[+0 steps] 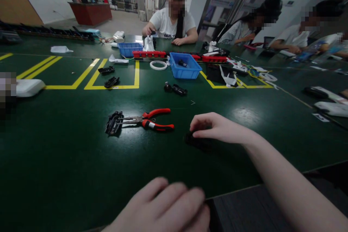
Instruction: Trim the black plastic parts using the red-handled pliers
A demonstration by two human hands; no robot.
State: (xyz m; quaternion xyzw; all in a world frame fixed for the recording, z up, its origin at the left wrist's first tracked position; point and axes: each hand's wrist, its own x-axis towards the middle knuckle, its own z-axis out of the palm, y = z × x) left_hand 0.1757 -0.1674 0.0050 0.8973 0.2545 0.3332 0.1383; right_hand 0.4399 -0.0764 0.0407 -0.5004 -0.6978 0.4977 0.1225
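Fingers bent and thumb drawn in, my right hand [210, 127] is closed on a small black plastic part [189, 138] low over the green table; the hand covers much of the part. My left hand [168, 208] is at the near table edge, slightly blurred, with its fingers curled under. Whatever it holds, if anything, is hidden. Left of my right hand lie long-nose pliers [144, 120] with red and black handles, their jaws resting against a black plastic housing [113, 124]. A small bent wire piece [193, 102] lies farther back.
Beyond are black parts [179, 90], a blue bin [185, 67], a white ring [158, 65] and red strips [149, 54]. Two black housings [111, 82] lie within yellow tape lines. A person [174, 18] sits opposite; others sit at the right. A white device [29, 87] is at left.
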